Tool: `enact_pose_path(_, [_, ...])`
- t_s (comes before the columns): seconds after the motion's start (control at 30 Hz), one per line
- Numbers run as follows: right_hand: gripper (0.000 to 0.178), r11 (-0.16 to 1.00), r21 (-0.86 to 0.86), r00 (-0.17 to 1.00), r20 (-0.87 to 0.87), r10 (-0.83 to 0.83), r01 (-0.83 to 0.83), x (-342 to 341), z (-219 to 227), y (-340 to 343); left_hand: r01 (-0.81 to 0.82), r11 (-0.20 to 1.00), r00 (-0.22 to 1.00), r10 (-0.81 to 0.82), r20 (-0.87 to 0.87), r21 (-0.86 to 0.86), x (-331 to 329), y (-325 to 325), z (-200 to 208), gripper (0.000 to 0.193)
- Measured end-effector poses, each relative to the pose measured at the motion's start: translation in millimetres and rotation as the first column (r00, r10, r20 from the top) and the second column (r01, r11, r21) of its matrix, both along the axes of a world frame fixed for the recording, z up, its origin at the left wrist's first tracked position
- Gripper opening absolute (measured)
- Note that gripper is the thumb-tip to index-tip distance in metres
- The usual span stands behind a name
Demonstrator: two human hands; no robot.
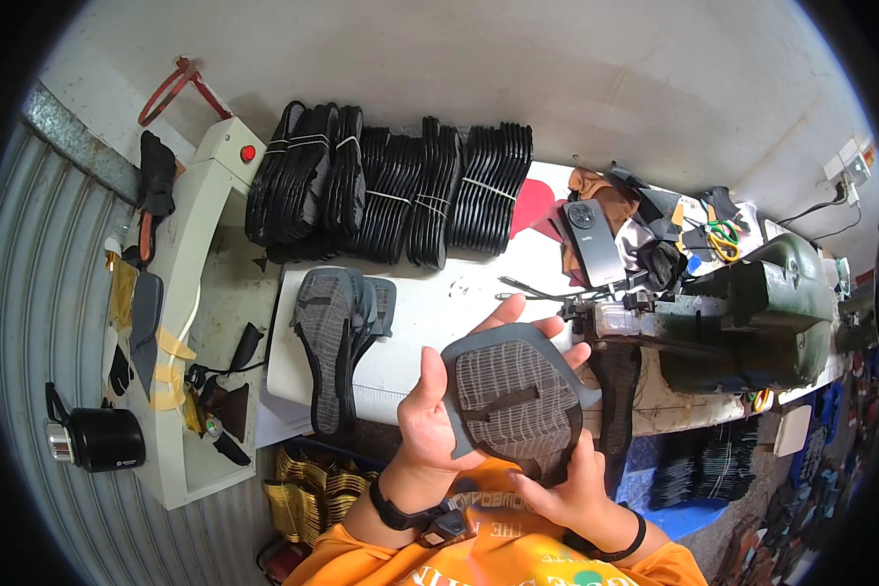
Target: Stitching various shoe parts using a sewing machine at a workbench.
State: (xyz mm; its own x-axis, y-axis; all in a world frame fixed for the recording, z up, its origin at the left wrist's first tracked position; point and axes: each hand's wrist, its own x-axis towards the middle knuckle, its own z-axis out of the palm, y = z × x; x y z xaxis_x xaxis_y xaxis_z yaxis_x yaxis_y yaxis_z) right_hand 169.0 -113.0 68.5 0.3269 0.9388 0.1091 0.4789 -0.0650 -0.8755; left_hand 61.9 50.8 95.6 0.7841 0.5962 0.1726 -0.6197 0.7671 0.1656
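Note:
In front of my chest I hold a grey shoe piece (pixel 518 391) with a pale grid pattern, a smooth grey border and a dark strip across its middle. My left hand (pixel 428 415) supports it from behind, thumb up along its left edge and fingertips showing past its top. At its narrow lower end, my right hand (pixel 578 488) grips the edge. Left of it, similar patterned shoe pieces (pixel 330 342) lie in a pile at the table's front edge. A dark long piece (pixel 617 400) hangs beside the sewing machine (pixel 752 317).
Tied bundles of black insoles (pixel 391 190) line the back of the white table (pixel 439 308). A phone (pixel 596 241), fabric scraps and scissors (pixel 723 239) lie at the back right. Left stands a pale metal frame (pixel 190 293) with a black flask (pixel 107 438). Below right is a blue bin (pixel 669 508).

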Motion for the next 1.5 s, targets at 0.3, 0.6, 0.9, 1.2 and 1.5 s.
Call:
enact_pose_path(0.3, [0.071, 1.000, 0.014, 1.000, -0.007, 0.003, -0.003, -2, 1, 0, 0.018, 1.000, 0.999, -0.019, 0.026, 0.024, -4, 0, 3, 0.084])
enact_pose_path(0.6, [0.083, 0.979, 0.129, 0.967, -0.221, -0.128, 0.159, 8, -12, 5, 0.157, 0.954, 0.964, -0.091, -0.251, 0.255, -19, -36, -11, 0.064])
enact_pose_path(0.9, [0.080, 0.992, 0.086, 0.745, -0.667, -0.014, 0.096, 1, 9, 2, -0.036, 0.998, 0.983, 0.026, -0.180, -0.050, -11, -55, -58, 0.055])
enact_pose_path(1.2, [0.077, 1.000, 0.021, 0.893, -0.450, -0.007, 0.018, -4, 14, 1, 0.105, 0.992, 0.993, -0.108, -0.050, -0.065, -20, -67, -65, 0.056])
enact_pose_path(1.5, [0.081, 0.992, -0.084, 0.996, 0.008, -0.088, 0.089, -3, 1, -6, -0.235, 0.784, 0.502, 0.604, -0.619, 0.575, -2, -63, -31, 0.034])
